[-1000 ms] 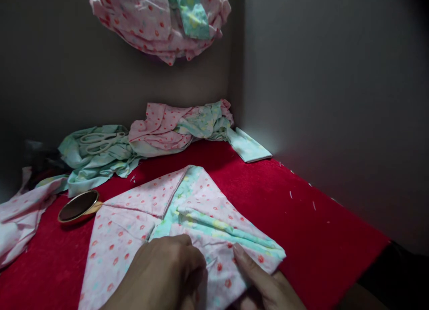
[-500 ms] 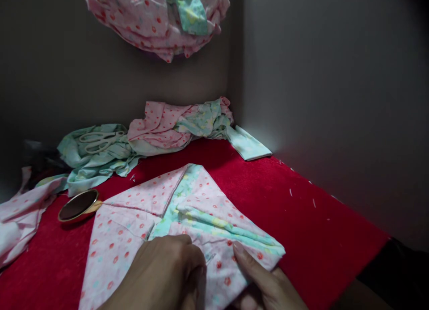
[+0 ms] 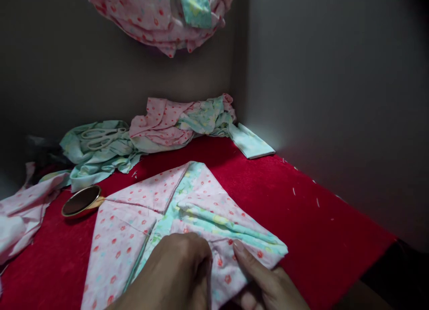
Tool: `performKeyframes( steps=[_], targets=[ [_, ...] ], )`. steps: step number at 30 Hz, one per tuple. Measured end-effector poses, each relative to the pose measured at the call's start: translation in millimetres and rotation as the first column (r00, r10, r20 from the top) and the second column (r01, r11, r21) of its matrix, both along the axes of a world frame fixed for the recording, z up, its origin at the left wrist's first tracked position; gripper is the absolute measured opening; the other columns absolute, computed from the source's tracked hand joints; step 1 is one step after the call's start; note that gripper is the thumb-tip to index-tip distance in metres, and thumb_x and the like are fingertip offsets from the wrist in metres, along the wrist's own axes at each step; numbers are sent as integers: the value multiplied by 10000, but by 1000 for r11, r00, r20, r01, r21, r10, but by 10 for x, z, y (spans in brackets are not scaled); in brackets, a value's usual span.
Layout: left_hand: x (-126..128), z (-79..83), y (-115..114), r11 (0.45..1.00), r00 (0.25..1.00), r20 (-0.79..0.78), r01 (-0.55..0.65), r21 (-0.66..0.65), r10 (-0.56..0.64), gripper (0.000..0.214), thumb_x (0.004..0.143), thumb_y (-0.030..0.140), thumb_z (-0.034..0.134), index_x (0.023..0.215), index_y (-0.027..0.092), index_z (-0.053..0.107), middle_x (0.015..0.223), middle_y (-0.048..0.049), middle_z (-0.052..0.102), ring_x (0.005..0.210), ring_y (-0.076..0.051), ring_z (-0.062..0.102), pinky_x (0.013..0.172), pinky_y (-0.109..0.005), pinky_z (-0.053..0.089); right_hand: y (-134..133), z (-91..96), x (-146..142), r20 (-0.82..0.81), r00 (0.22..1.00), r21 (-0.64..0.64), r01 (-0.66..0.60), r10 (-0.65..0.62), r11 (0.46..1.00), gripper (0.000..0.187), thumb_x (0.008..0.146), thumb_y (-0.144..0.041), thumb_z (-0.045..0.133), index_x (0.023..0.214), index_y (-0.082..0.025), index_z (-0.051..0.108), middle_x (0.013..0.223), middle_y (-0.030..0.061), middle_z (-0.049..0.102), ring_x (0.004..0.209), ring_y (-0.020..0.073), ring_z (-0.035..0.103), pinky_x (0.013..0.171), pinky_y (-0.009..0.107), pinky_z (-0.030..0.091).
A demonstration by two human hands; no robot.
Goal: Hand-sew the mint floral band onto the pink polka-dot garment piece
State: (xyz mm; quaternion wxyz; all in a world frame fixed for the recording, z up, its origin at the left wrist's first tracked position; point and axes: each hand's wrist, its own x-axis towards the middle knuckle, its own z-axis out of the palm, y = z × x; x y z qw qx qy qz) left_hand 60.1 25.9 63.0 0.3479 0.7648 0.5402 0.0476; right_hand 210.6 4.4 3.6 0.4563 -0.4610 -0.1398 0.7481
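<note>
Both hands are bare: the left hand [image 3: 174, 274] shows no ring, glove or sleeve, and the right hand [image 3: 268, 283] has short, plain nails, with its wrist equally uncovered behind it.

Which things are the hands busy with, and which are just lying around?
Busy with:
- left hand and right hand, both pressing on the folded cloth

Lying around:
- scissors on the green fabric
- gold tin
- pink heap at the back
- hanging cloth
- green square

Pink dotted folded fabric [image 3: 161, 211], mint lining showing, flat on red cloth.
</note>
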Motion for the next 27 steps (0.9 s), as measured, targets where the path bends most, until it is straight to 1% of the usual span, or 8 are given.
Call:
performKeyframes(
  steps=[3,5,9,12,14,17,22,27],
  targets=[
    [-13,-28,-29,999,998,42,-43,11,42,207,756,147,387,623,171,544,609,17,567,572,-121,486,491,-194,316,-1,26,16,-56,998,-9,-15,14,1000,439,651,-455,721,982,-166,707,443,24,631,498,237,614,610,379,492],
    [-9,-37,-44,997,994,80,-73,2,73,212,760,154,409,658,160,595,637,0,587,598,-134,516,512,-198,345,8,51,14,-105,994,-9,-26,25,1000,420,628,-403,753,972,-168,708,499,30,664,528,237,629,618,375,500],
    [10,-60,-50,994,977,183,-111,-10,110,231,766,138,423,707,143,646,661,-14,607,643,-143,553,566,-199,390,56,120,-14,-195,981,-68,-3,-10,998,450,568,-265,802,989,-158,685,796,60,740,773,257,670,733,364,513],
    [3,-86,-49,992,966,225,-127,-22,129,211,765,117,436,697,139,635,658,-9,605,638,-134,551,576,-194,397,93,144,-26,-255,967,-142,-24,-13,990,511,566,-256,800,1041,-136,656,955,92,724,903,276,653,797,375,510],
    [-9,-100,-59,990,963,231,-139,-26,141,206,766,108,443,713,144,639,677,-8,612,650,-135,553,588,-199,400,106,129,-23,-247,969,-158,-51,11,986,543,567,-255,798,1071,-129,640,985,107,715,922,291,650,806,394,513],
    [-19,-104,-88,989,951,275,-146,-15,145,214,760,79,449,760,153,650,724,-6,625,694,-135,564,630,-202,406,109,84,-14,-186,983,-155,-43,14,987,568,562,-231,801,1092,-124,629,958,101,723,939,291,646,838,392,502],
    [-9,-104,-136,983,920,353,-181,3,169,231,781,60,448,759,152,659,723,-7,623,714,-134,559,672,-207,407,108,84,-24,-271,961,-142,6,-45,990,663,598,-286,795,1193,-122,556,1049,111,695,1046,287,597,892,402,474],
    [-17,-208,-141,979,896,408,-204,20,178,232,816,86,463,732,145,671,708,-20,598,692,-128,541,640,-205,397,141,153,-12,-260,966,-141,-38,0,989,624,591,-254,800,1160,-121,582,1066,113,689,1083,289,571,913,410,460]
  ],
)
